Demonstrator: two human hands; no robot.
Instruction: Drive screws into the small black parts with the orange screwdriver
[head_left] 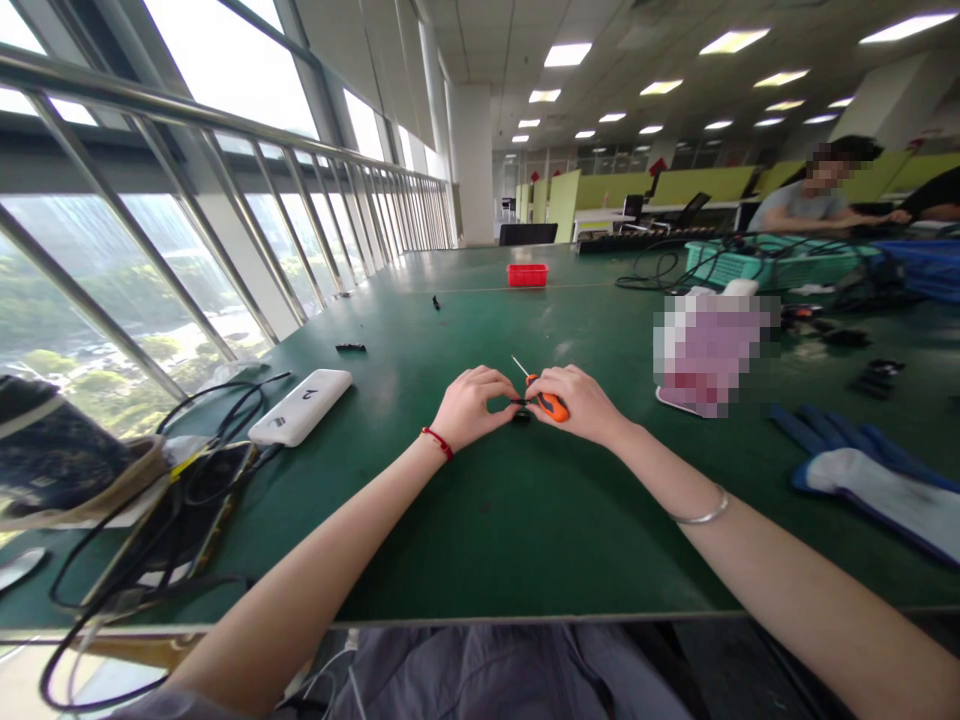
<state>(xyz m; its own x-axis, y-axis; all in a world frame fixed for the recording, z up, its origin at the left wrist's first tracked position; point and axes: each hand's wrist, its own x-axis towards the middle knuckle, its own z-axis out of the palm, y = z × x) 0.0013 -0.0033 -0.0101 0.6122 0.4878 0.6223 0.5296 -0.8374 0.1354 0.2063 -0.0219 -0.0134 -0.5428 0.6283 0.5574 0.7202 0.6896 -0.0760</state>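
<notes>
Over the middle of the green table (465, 520), my left hand (478, 402) and my right hand (576, 402) meet at the fingertips. Between them is a small black part (520, 403), too small to name, pinched by the left fingers and touched by the right. An orange-handled screwdriver (553, 407) rests in my right hand, its metal shaft pointing up and left, away from the part. Just below the fingertips there is another dark piece (521, 418), partly hidden.
A white power bank (304, 408) and black cables (217, 440) lie left. A red box (528, 275) stands farther back. Right are a blue-and-white glove (862, 475), a blurred pink item (709, 350) and a green basket (780, 262). A person (806, 205) sits at the far right.
</notes>
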